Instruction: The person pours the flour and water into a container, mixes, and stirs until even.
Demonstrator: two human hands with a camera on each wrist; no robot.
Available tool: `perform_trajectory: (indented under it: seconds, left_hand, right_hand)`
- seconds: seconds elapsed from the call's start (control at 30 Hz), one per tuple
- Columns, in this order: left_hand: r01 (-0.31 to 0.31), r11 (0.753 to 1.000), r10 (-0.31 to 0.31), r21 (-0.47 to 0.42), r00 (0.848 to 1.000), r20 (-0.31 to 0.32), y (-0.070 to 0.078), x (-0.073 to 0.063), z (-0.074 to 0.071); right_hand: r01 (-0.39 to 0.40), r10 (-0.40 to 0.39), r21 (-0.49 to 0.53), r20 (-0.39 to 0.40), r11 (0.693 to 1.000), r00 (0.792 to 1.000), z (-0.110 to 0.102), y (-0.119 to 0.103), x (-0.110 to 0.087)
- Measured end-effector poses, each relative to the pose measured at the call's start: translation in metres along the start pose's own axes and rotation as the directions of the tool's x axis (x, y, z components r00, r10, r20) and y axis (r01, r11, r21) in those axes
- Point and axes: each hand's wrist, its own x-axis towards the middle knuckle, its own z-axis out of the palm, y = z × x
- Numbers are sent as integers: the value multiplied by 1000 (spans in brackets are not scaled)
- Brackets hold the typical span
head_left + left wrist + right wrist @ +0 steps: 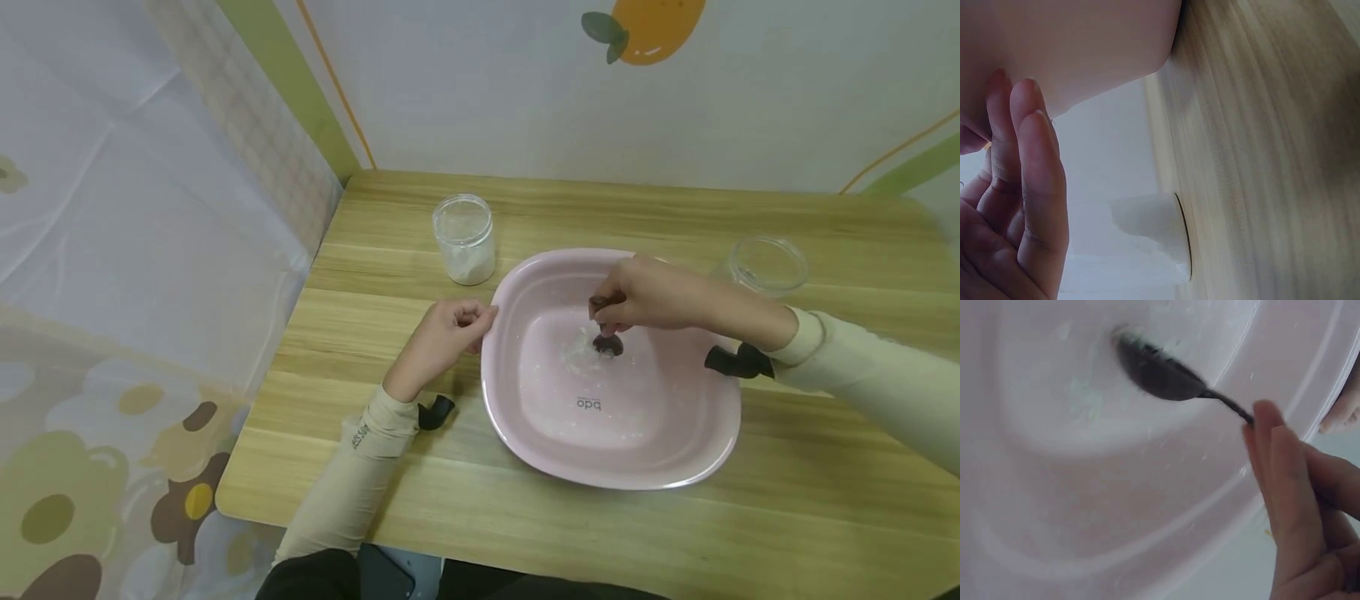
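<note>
A pink plastic basin (525, 433) stands on the wooden table. My left hand (446, 337) holds its left rim, the thumb at the edge and several fingers (1041, 169) against the outer wall. Over the basin, my right hand (645, 292) grips the handle of a dark metal spoon (1160, 372). The spoon's bowl is tilted low near the basin's floor, beside a patch of whitish, translucent bits (577, 354). Small specks of the same look are scattered across the floor of the basin. Whether the spoon touches the floor I cannot tell.
A clear jar (465, 242) with white contents at its bottom stands behind the left hand. Another clear jar (768, 262) is at the right, partly behind the right forearm. A patterned cloth (112, 417) hangs left of the table (337, 275).
</note>
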Motion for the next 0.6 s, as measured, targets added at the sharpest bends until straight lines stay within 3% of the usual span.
perform_trajectory:
  seconds: [0.17, 0.6]
  left_hand:
    - [12, 1000, -12, -14, 1000, -2, 1, -1, 0]
    - [7, 1000, -7, -14, 1000, 0, 0, 0, 0]
  right_hand:
    - [40, -41, 45, 3, 998, 999, 4, -2, 3]
    - [57, -80, -143, -160, 988, 984, -2, 6, 8]
